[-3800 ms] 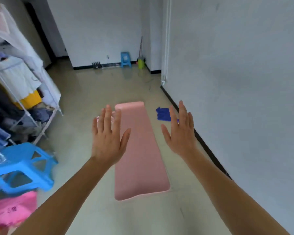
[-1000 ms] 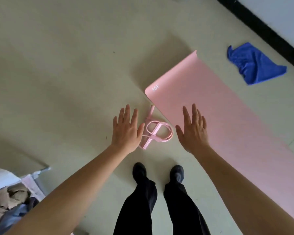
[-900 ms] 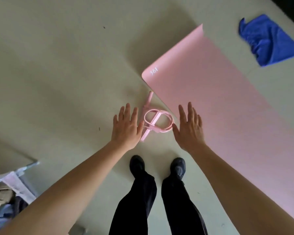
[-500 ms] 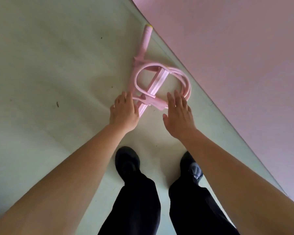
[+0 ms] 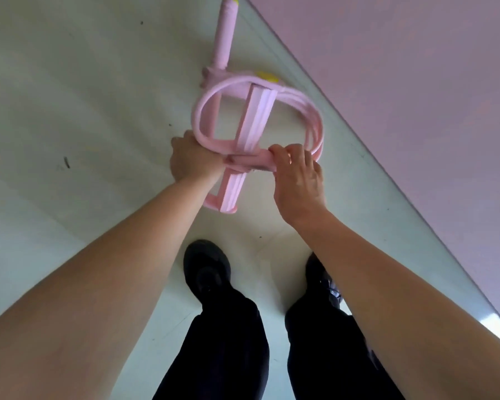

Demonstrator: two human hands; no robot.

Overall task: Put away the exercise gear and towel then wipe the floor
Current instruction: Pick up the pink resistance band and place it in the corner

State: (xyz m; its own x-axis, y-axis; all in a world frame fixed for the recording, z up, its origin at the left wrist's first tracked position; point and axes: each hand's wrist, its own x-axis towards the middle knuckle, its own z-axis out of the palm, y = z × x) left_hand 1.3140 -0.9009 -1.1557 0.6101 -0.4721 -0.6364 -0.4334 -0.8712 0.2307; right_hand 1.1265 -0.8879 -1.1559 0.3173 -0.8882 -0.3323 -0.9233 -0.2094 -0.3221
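A pink pedal resistance puller (image 5: pixel 256 122), with looped tubes, a flat strap and a handle pointing away, lies on the pale floor just left of the pink exercise mat (image 5: pixel 416 96). My left hand (image 5: pixel 192 161) grips the near bar of the puller from the left. My right hand (image 5: pixel 296 177) curls its fingers round the same bar and the tubes from the right. The blue towel is out of view.
My two black shoes (image 5: pixel 208 272) and dark trouser legs stand right below the puller. The mat's edge runs diagonally from top centre to lower right. Bare pale floor (image 5: pixel 70 96) spreads to the left.
I have bent lower over the puller. Both hands went from hovering open beside it to closing on its near bar.
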